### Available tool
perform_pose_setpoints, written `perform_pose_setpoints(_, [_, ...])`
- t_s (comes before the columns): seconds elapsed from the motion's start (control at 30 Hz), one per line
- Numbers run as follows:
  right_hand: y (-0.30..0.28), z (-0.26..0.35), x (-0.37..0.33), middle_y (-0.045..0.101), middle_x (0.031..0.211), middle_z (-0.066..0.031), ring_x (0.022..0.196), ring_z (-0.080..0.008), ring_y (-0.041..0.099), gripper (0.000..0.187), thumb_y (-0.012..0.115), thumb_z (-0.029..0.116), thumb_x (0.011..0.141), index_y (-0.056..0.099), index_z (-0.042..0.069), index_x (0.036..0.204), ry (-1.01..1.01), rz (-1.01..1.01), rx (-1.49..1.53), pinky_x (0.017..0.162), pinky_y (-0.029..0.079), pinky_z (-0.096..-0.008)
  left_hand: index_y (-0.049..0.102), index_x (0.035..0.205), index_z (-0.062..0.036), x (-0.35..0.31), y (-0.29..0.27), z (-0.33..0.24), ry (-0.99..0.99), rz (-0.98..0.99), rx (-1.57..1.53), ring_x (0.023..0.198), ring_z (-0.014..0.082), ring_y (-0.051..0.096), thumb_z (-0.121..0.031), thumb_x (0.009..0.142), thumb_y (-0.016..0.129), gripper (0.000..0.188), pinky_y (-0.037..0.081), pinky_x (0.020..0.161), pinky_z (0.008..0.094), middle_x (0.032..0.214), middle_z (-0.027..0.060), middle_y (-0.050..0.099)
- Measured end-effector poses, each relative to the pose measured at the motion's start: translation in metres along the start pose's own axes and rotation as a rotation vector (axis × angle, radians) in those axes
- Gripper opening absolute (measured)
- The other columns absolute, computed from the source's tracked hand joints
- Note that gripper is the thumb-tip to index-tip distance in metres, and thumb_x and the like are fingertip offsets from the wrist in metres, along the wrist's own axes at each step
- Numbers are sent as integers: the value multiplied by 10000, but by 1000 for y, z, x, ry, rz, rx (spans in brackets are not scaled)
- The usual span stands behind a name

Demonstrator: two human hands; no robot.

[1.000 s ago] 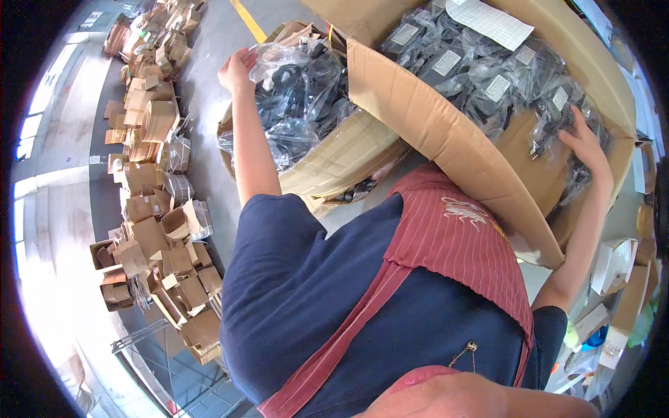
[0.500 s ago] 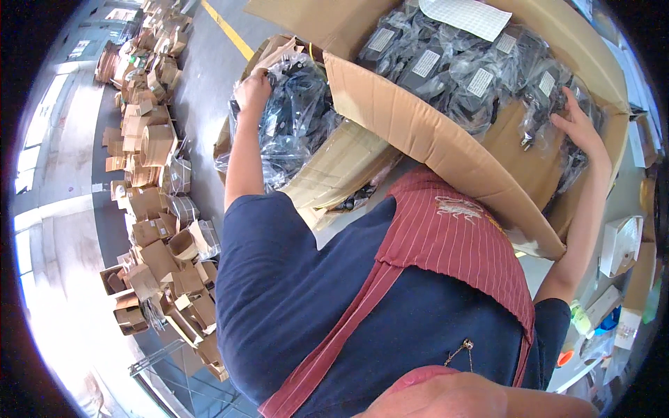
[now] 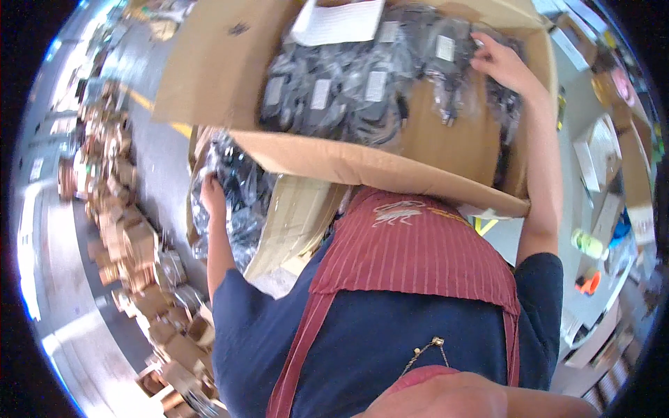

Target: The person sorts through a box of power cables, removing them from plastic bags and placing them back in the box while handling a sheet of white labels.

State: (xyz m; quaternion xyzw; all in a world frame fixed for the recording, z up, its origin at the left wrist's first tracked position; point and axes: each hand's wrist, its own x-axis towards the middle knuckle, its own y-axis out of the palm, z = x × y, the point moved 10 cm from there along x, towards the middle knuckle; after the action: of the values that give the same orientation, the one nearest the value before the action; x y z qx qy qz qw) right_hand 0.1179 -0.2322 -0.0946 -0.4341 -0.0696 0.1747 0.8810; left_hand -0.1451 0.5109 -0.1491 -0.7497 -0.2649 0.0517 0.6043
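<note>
Head view, from the left: flattened and open cardboard boxes make a long heap point(image 3: 139, 244), all creased brown faces and torn edges, blurred in places. Beside it runs smooth grey floor point(image 3: 157, 157) with a yellow stripe point(image 3: 182, 129).

Next comes a worn box point(image 3: 289, 216) holding bagged parts point(image 3: 244, 202), black under crinkled, glossy clear plastic. The left hand point(image 3: 213, 194) is at the near-left side of these bags, fingers curled against the plastic; blur hides whether it grips any.

In the middle and to the right, a big carton point(image 3: 341, 159) of stiff brown corrugated board stands open, its near edge bowed. Wrapped packs point(image 3: 320, 94), black, flat and blocky with white labels, cover its left and far part, and a thin white sheet point(image 3: 339, 22) rests on them. Matt cardboard point(image 3: 432, 122) shows nearer the right, so the layer looks only partly laid; plenty of bagged parts lie in the box.

The right hand point(image 3: 505, 66) is over the carton's right side, fingers bent beside a labelled pack point(image 3: 446, 52); I cannot tell whether it holds that pack or merely touches it.

Far right, a pale surface bears a white box point(image 3: 599, 153), a greenish bottle point(image 3: 589, 244) and an orange ring point(image 3: 589, 282).
</note>
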Motion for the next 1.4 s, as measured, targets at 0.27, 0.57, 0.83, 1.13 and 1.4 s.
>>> perform_pose_setpoints(0.27, [-59, -74, -9, 587, 1271, -258, 1193, -393, 570, 668, 698, 277, 827, 447, 1, 1381, 219, -455, -347, 1006, 464, -449, 657, 1129, -6, 9, -133, -160, 216, -510, -458, 1054, 208, 614, 35, 900, 508, 276, 490, 892, 359, 1151, 94, 680])
perform_pose_setpoints(0.57, [-14, -13, -10, 374, 1437, -323, 1294, -530, 407, 900, 717, 196, 802, 201, 39, 1522, 383, -247, -546, 1031, 442, -573, 533, 1247, 53, 0, -140, -399, 769, -278, -847, 1132, 250, 585, 27, 936, 569, 314, 497, 970, 399, 1255, 161, 578])
perform_pose_setpoints(0.83, [-13, -5, -5, 249, 1528, -326, 1282, -566, 429, 874, 698, 171, 758, 268, 108, 1517, 220, -320, -568, 1025, 472, -525, 571, 1220, -28, -52, -92, -594, 1092, 158, -1000, 1118, 207, 610, 55, 900, 600, 332, 550, 875, 335, 1217, 116, 591])
perform_pose_setpoints(1.13, [-60, -7, -23, 337, 1517, -243, 1209, -416, 557, 756, 721, 231, 737, 403, 107, 1411, 136, -632, -282, 1002, 494, -456, 631, 1227, -86, -250, 61, -681, 2076, 510, -308, 1173, 301, 571, -119, 777, 647, 451, 459, 1007, 436, 1182, 121, 625])
perform_pose_setpoints(1.4, [-56, -24, -20, 472, 1425, -130, 1165, -369, 590, 593, 648, 193, 805, 466, 123, 1366, 236, -585, -228, 956, 516, -472, 580, 1339, -84, -292, 138, -682, 2000, 676, 118, 1342, 351, 445, -316, 907, 533, 492, 277, 1151, 481, 1377, 165, 550])
